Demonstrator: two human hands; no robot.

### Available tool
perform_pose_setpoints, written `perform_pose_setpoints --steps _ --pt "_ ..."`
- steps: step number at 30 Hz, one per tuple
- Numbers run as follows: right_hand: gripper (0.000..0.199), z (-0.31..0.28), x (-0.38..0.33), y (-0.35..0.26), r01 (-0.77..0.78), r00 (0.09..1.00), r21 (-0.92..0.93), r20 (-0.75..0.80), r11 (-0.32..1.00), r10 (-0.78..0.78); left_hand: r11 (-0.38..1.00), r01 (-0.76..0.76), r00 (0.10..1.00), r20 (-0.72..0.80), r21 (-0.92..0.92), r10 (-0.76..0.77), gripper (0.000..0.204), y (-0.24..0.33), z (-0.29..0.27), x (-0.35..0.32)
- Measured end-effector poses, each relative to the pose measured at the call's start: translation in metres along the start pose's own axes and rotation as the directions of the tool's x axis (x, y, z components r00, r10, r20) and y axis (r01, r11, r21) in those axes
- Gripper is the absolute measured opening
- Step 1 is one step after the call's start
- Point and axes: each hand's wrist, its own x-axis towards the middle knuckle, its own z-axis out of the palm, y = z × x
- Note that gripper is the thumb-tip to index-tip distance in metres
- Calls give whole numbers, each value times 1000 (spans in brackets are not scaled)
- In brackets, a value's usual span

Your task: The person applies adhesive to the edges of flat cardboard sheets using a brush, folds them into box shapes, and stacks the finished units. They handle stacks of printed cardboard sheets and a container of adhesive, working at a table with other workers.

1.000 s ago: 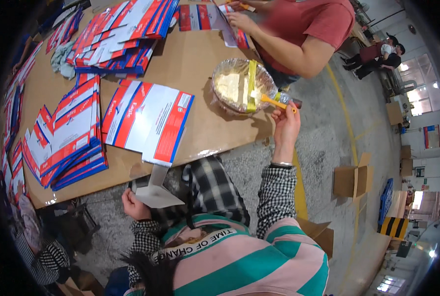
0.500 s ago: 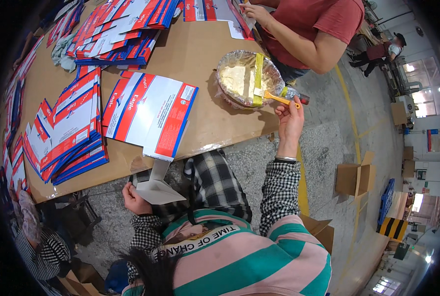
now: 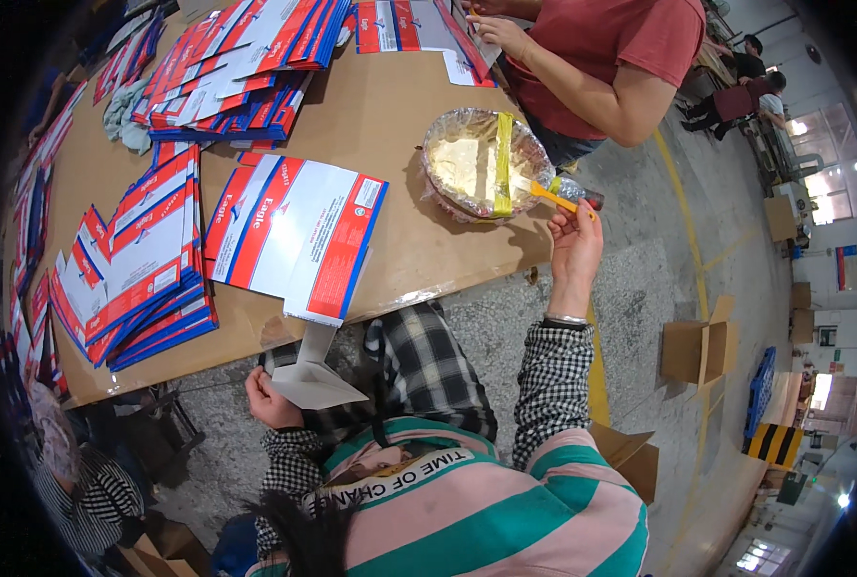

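Fingers (image 3: 582,213) of my right hand (image 3: 574,252) pinch the yellow brush (image 3: 544,192) by its handle, just as half a second ago, but the brush now reaches further over the rim of the glue bowl (image 3: 447,188) at the table (image 3: 390,106) edge, its tip at the yellow tape strip. My left hand (image 3: 267,399) stays low below the table, closed on the white flap (image 3: 315,377) of the flattened carton (image 3: 294,231), whose printed panel lies on the table. To my eye the brush is loading glue for that flap.
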Motion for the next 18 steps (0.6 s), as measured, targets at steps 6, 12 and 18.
perform_pose_setpoints --steps 6,12,18 --pt "17 11 -19 -8 -25 1000 50 -12 998 26 998 27 1000 12 -57 -26 21 -3 -3 -1" --pt "18 15 -20 0 -42 994 75 -95 996 49 1000 -21 1000 1 23 21 19 0 0 0" --pt "17 11 -18 7 -102 987 62 -120 993 109 999 48 998 34 -24 -47 19 7 -1 0"
